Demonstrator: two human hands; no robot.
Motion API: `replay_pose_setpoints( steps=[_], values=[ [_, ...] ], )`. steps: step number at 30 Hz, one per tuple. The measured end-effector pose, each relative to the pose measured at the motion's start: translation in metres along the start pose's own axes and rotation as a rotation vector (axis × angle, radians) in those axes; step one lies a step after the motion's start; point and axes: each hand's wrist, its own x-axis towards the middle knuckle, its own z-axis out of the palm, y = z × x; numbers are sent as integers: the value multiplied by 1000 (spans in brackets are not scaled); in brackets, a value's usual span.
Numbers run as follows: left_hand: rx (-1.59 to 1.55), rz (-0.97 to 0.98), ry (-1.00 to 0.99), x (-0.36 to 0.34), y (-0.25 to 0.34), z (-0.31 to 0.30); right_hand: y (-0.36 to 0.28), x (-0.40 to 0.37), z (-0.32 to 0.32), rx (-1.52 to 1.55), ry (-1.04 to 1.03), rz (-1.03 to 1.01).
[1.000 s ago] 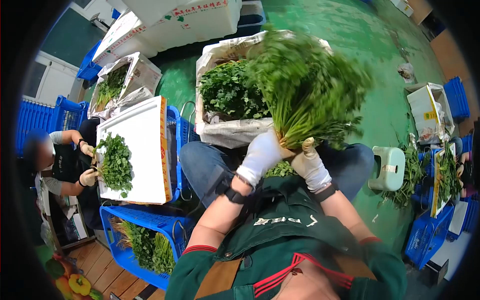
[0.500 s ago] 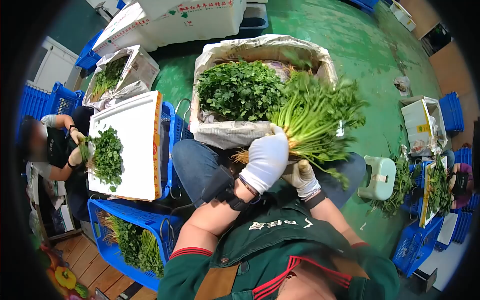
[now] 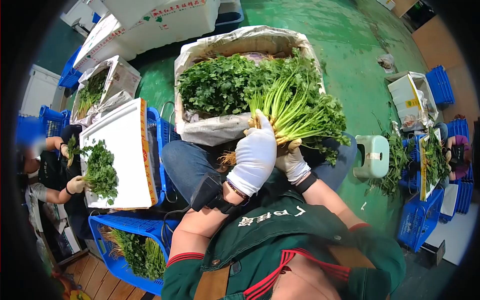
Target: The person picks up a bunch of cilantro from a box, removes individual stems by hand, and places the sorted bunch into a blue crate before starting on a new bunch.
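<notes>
My left hand (image 3: 255, 156), in a white glove, is closed around the root end of a large bunch of coriander (image 3: 285, 112). The green stems fan up and to the right from my grip, and brown roots (image 3: 228, 158) poke out on the left of the hand. Just to the right, my gloved right hand (image 3: 292, 164) is closed under the stem bases with its thumb raised; most of its fingers are hidden. Beyond them stands a foam box lined with newspaper (image 3: 217, 129), holding more coriander (image 3: 215, 85). The bunch's leaves overlap its right front edge.
On the left, a co-worker's gloved hands handle greens on a white foam lid (image 3: 135, 175). A blue basket (image 3: 107, 260) of greens sits near my left elbow. A pale green stool (image 3: 371, 156) stands right of my knee. Another person works at the far right.
The bunch was blurred by motion and is now sharper, its leaves spread wider over the box's right side. The co-worker's hands have moved apart. My view has shifted slightly.
</notes>
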Motion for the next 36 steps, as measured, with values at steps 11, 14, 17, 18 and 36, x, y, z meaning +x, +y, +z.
replay_pose_setpoints(
  steps=[11,14,17,18,36],
  values=[
    [21,1,2,-7,6,-2,3,-3,-4,-3,-8,-12],
    [-59,0,48,-8,3,-4,-1,-6,13,-80,57,-37],
    [-256,-7,122,-11,-11,-3,8,3,22,-121,100,-130],
    [-324,-6,177,-12,-16,-7,10,10,7,-132,-2,-136],
    [-130,-862,315,-101,-88,-57,71,43,183,-281,-441,371]
  ],
)
